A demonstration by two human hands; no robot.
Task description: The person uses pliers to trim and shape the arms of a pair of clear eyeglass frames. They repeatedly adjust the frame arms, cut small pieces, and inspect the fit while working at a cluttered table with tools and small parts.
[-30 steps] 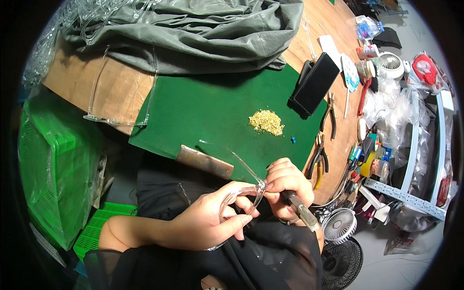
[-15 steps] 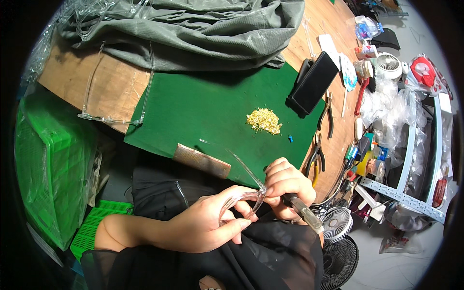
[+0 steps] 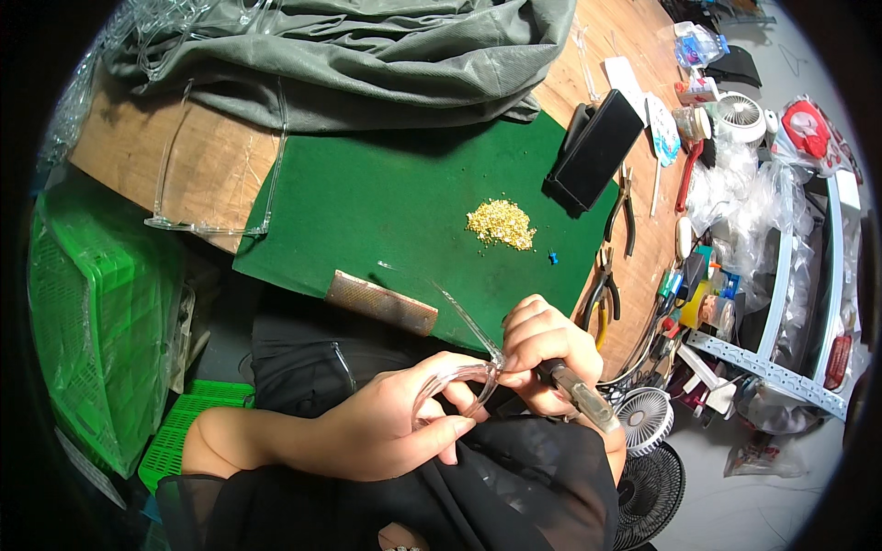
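Note:
My left hand (image 3: 404, 424) is closed around a clear plastic glasses frame (image 3: 452, 375), and one of its thin temples sticks up toward the green mat (image 3: 386, 197). Beside it, my right hand (image 3: 551, 354) is wrapped round a screwdriver-like tool (image 3: 586, 401) with a dark and translucent handle. The fingertips of that hand meet the frame near the base of the temple. The tool's working tip is hidden behind the fingers. Beyond my hands, a heap of tiny gold-coloured metal pieces (image 3: 501, 225) lies on the mat, with a small blue piece (image 3: 553, 258) nearby.
A brown block (image 3: 382, 303) sits at the mat's front edge. Pliers (image 3: 602, 294) and a black phone-like slab (image 3: 597, 151) lie to the right. Another clear frame (image 3: 207, 227) rests at left, below a grey cloth (image 3: 367, 73). Green crates (image 3: 101, 312) stand at left, fans (image 3: 640, 422) at right.
The whole view has shifted slightly. Both hands keep the same hold, and the tool handle in my right hand has tilted a little.

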